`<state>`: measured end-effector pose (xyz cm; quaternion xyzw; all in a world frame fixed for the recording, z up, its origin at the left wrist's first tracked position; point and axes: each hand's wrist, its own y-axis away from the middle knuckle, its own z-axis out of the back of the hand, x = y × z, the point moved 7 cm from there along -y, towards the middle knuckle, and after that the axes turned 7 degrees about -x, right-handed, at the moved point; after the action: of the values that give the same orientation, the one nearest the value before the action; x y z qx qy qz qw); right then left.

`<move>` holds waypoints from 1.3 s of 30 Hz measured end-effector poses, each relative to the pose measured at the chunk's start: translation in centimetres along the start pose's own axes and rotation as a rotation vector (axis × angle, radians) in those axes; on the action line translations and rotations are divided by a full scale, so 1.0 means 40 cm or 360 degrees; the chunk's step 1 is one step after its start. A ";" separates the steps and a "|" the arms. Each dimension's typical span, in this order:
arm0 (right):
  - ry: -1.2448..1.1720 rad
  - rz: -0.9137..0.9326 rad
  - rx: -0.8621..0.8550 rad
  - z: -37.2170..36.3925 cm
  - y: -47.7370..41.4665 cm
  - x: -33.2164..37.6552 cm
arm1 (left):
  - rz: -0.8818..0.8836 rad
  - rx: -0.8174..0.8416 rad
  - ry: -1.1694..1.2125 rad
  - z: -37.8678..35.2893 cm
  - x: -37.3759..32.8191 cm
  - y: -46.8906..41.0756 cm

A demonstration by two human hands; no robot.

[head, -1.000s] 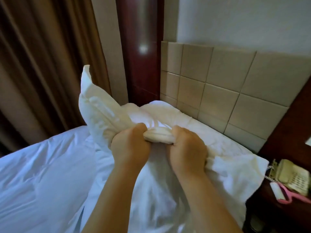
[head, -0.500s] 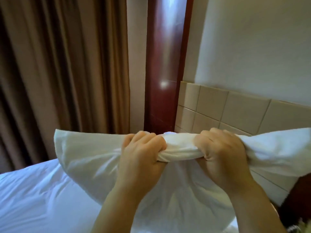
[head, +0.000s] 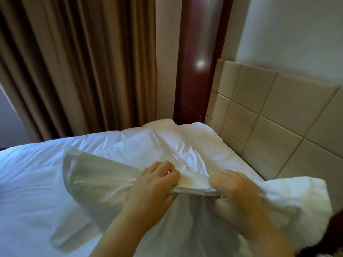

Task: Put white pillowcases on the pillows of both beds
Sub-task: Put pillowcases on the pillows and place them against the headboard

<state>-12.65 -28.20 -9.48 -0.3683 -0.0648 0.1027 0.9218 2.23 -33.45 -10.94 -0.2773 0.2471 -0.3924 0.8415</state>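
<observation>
A white pillow in a white pillowcase (head: pixel 96 184) hangs low over the bed, its top edge bunched between my hands. My left hand (head: pixel 154 184) grips the bunched cloth on the left. My right hand (head: pixel 235 193) grips it on the right, knuckles up. The pillow's right corner (head: pixel 304 193) sticks out toward the headboard side. A second white pillow (head: pixel 189 143) lies flat at the head of the bed, just beyond my hands.
The white sheet of the bed (head: pixel 31 175) spreads to the left. A tan padded headboard (head: pixel 278 115) stands on the right, a dark red wooden post (head: pixel 196 71) behind the bed corner, and brown curtains (head: pixel 74 62) at the back left.
The pillow was lifted up in front of the curtains half a second ago and has come back down onto the bed. Both hands keep the same grip on its bunched edge.
</observation>
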 end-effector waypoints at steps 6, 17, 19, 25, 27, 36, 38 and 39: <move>-0.0157 -0.0027 0.0039 0.002 0.018 -0.142 | 0.0190 -0.0017 -0.0201 -0.081 -0.072 -0.061; -0.0400 0.0076 -0.0092 -0.060 -0.056 -0.207 | 0.0486 0.0467 -0.0567 -0.131 0.050 -0.106; -0.0425 0.0105 -0.0017 -0.095 -0.083 -0.208 | 0.0453 0.0457 -0.0544 -0.156 0.084 -0.125; -0.0420 -0.0145 0.0230 -0.202 -0.160 -0.277 | 0.0286 0.0341 -0.0455 -0.243 0.153 -0.190; -0.0335 -0.0287 0.0527 -0.246 -0.165 -0.306 | 0.0253 0.0368 -0.0448 -0.274 0.182 -0.204; -0.0072 -0.0369 0.1036 -0.372 -0.132 -0.354 | 0.0214 0.0462 -0.0442 -0.365 0.219 -0.244; -0.0194 -0.0332 0.0990 -0.373 -0.151 -0.360 | 0.0176 0.0430 -0.0460 -0.372 0.211 -0.275; -0.0248 -0.0325 0.0958 -0.366 -0.162 -0.369 | 0.0181 0.0414 -0.0446 -0.372 0.207 -0.292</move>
<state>-23.18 -46.03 -16.18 -0.0620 -0.1385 0.0521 0.9870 -8.59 -50.38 -15.65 -0.2037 0.0901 -0.3304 0.9172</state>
